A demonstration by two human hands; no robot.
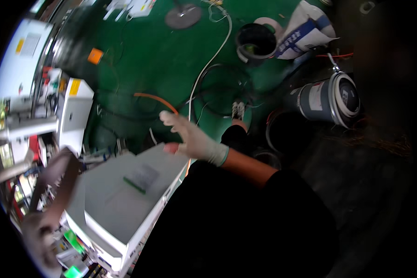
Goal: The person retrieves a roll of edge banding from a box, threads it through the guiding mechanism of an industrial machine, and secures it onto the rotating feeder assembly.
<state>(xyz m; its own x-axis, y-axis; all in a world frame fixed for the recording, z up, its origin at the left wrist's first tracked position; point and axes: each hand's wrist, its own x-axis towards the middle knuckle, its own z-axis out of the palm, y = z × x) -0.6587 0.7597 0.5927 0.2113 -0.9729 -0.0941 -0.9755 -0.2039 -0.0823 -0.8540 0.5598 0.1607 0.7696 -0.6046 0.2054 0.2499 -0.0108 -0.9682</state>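
My right hand (pixel 190 139), in a thin pale glove with a bare thumb tip, reaches leftward with its fingers apart and nothing in them. It hovers by the far right corner of a grey-topped machine cabinet (pixel 120 211); touching cannot be made out. On that top lies a small clear packet with a green edge (pixel 136 183). At the far left, a brownish bent strip or loop (pixel 65 185) is smeared by motion. Below it, a blurred pale shape may be my gloved left hand (pixel 39 243); its fingers cannot be told apart.
A white cabinet (pixel 76 111) and other equipment line the left. Cables and an orange hose (pixel 155 98) cross the green floor (pixel 157 55). A black bucket (pixel 257 41), a printed sack (pixel 306 32) and a grey drum-shaped vacuum (pixel 326 99) are at the right. My shoe (pixel 238 111) shows below.
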